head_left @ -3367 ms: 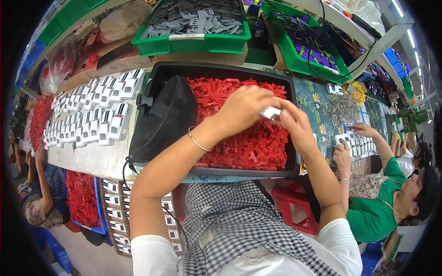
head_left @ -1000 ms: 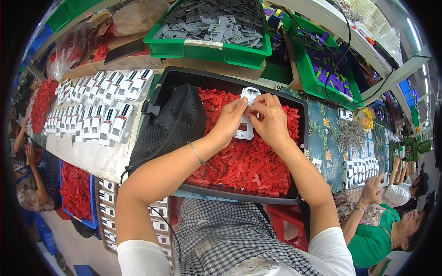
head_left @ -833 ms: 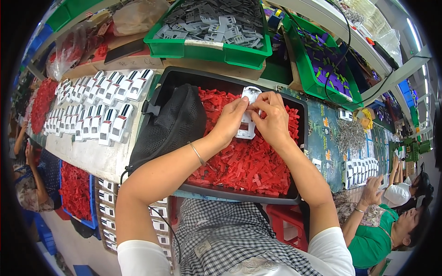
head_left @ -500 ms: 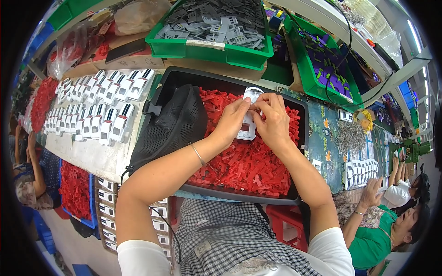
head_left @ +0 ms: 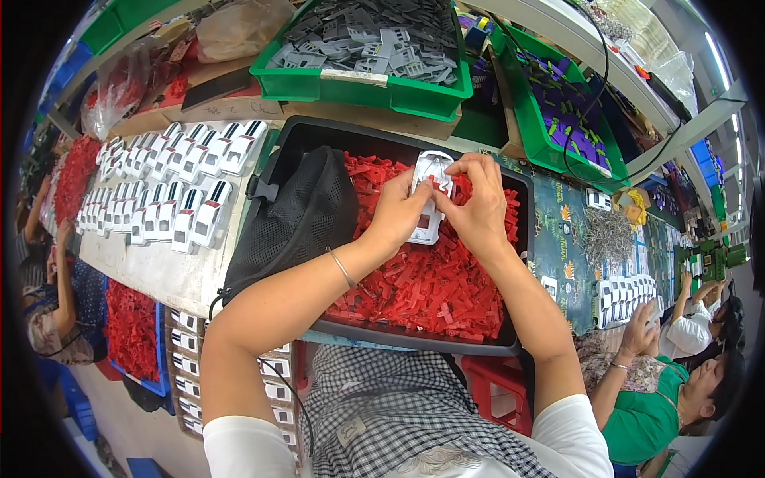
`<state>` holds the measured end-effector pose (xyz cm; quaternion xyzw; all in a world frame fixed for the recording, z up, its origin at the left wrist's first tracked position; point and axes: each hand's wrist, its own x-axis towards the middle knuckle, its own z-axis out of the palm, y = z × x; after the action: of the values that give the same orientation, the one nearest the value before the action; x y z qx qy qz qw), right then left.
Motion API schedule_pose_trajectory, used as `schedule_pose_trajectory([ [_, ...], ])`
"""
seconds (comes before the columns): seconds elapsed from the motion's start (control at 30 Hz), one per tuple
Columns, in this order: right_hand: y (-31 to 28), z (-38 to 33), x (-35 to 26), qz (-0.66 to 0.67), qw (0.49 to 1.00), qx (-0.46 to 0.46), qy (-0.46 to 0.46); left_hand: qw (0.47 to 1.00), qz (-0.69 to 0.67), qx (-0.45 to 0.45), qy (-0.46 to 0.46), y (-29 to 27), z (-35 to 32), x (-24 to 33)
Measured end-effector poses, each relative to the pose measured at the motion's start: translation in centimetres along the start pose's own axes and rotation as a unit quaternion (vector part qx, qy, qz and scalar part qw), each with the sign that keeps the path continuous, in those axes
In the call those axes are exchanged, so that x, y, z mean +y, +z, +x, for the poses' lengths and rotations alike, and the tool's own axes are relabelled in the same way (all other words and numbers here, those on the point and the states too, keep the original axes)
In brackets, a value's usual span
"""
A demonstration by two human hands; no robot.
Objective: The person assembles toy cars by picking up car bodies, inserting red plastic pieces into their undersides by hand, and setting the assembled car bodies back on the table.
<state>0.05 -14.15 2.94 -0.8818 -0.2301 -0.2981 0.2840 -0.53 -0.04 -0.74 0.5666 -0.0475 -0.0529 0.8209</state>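
Note:
A white toy car body shell (head_left: 426,229) is held above a black tray (head_left: 522,247) of loose red plastic parts (head_left: 414,291), its hollow inner side facing up. My left hand (head_left: 396,213) grips the shell's left side, thumb on top. On the right side, my right hand (head_left: 480,209) has its fingers curled over the shell's edge and its thumb pressing near the middle. A small red part (head_left: 433,180) shows inside the shell by the thumbs; how it sits is partly hidden by them.
A black mesh bag (head_left: 307,211) lies over the tray's left part. Rows of white car shells (head_left: 183,217) cover the left table. Behind stand green bins of grey parts (head_left: 339,85) and purple parts (head_left: 562,131). A co-worker in green (head_left: 649,406) sits at the right.
My right hand's fingers have spread from a tight pinch over the shell to its upper right edge. More of the shell's inside and a red part now show. The shell has shifted slightly.

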Motion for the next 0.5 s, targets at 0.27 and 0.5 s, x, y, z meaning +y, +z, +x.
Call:
schedule_pose_trajectory([
  [0.27, -0.6, 0.3, 0.7, 0.260, 0.942, -0.022, 0.209, 0.989, 0.122, 0.020, 0.077, 0.1, 0.5, -0.9],
  [0.5, -0.6, 0.5, 0.7, 0.306, 0.915, -0.118, 0.237, 0.979, 0.190, 0.010, 0.067, -0.1, -0.3, 0.1],
])
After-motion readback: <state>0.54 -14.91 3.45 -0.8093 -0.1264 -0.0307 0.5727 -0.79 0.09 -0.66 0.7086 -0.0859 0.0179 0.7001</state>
